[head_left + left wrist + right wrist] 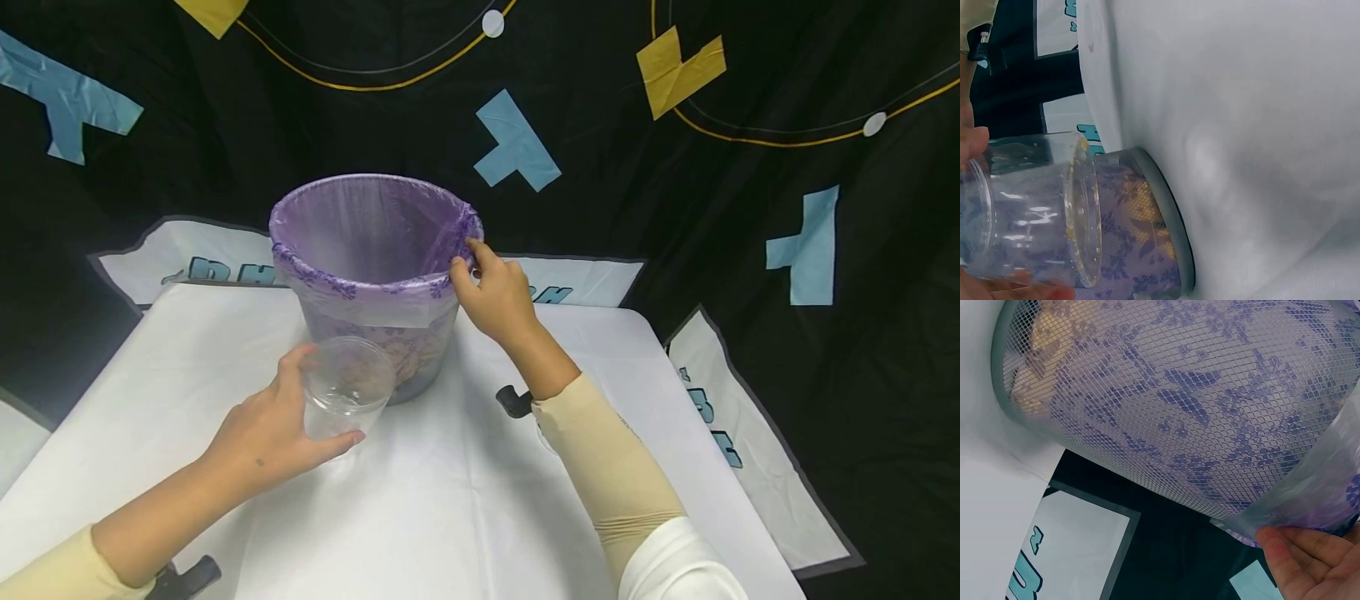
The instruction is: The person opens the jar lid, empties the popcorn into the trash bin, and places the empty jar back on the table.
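A mesh wastebasket (412,358) stands on the white table, lined with a purple floral plastic bag (375,287) folded over its rim. My right hand (498,296) pinches the bag at the basket's right rim; in the right wrist view the fingers (1313,559) lie on the bag's folded edge. My left hand (262,433) grips a clear plastic cup (348,379) in front of the basket, fingers on its far side and thumb on the near side. Yellowish crumbs cling around one end of the cup (1041,212) in the left wrist view. Pale yellowish stuff shows through the basket's lower mesh.
A white cloth covers the table (420,517). Behind it hangs a black curtain (585,217) with blue and yellow tape pieces. White lettered sheets (757,450) lie beyond the table's back and right edges. Dark wrist-camera parts (513,402) show at both forearms.
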The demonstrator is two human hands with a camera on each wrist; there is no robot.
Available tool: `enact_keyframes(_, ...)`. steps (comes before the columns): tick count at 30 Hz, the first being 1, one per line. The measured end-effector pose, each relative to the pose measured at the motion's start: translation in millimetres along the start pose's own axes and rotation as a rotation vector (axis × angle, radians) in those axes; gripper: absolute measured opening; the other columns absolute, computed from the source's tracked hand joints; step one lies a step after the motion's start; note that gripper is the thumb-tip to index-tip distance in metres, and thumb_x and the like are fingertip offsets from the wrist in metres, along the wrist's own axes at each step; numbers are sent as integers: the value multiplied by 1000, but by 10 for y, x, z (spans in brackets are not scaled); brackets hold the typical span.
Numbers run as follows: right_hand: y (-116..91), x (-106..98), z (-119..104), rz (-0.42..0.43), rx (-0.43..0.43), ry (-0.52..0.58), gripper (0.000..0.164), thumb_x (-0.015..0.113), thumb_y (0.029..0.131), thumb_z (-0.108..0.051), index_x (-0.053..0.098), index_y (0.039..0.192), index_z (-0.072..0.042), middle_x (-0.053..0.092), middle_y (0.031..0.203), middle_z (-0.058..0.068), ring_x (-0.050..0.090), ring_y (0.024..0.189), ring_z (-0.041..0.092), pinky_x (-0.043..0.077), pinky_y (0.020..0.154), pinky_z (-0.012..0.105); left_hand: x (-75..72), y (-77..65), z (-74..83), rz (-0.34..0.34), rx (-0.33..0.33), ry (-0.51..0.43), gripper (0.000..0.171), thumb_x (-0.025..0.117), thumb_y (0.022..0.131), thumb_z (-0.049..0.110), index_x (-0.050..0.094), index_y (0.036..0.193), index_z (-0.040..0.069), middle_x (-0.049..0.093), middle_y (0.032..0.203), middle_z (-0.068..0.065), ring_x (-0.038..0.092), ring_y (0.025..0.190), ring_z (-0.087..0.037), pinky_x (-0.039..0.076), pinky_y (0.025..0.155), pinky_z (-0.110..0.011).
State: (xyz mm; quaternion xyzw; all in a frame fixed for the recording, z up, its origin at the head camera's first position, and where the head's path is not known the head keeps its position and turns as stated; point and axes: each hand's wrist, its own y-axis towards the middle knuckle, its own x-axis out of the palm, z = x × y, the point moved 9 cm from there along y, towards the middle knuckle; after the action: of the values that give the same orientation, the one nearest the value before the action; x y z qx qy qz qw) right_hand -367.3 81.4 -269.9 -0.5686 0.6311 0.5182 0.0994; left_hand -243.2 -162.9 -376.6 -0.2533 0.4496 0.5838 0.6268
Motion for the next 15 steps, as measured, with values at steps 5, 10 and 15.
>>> enact_keyframes(5, 2, -17, 3, 11, -1, 8, 54, 47, 97, -38, 59, 135, -1, 73, 97, 16, 58, 62, 19, 58, 71, 36, 108, 10, 61, -34, -5, -27, 126, 67, 67, 83, 10, 153, 12, 60, 123, -32, 68, 84, -42, 54, 63, -52)
enact_keyframes(10, 3, -11, 1, 11, -2, 1, 54, 47, 97, -38, 60, 135, -2, 74, 101, 16, 63, 72, 19, 59, 75, 37, 240, 4, 125, -58, -7, -55, 127, 70, 64, 83, 13, 152, 11, 65, 112, -31, 69, 82, -38, 55, 66, -52)
enact_keyframes(15, -4, -6, 4, 5, 1, -2, 54, 47, 97, -38, 59, 136, -3, 73, 102, 16, 62, 72, 19, 58, 74, 37, 351, -7, 180, -66, 0, -75, 123, 77, 65, 75, 15, 152, 13, 66, 115, -29, 69, 84, -37, 55, 67, -51)
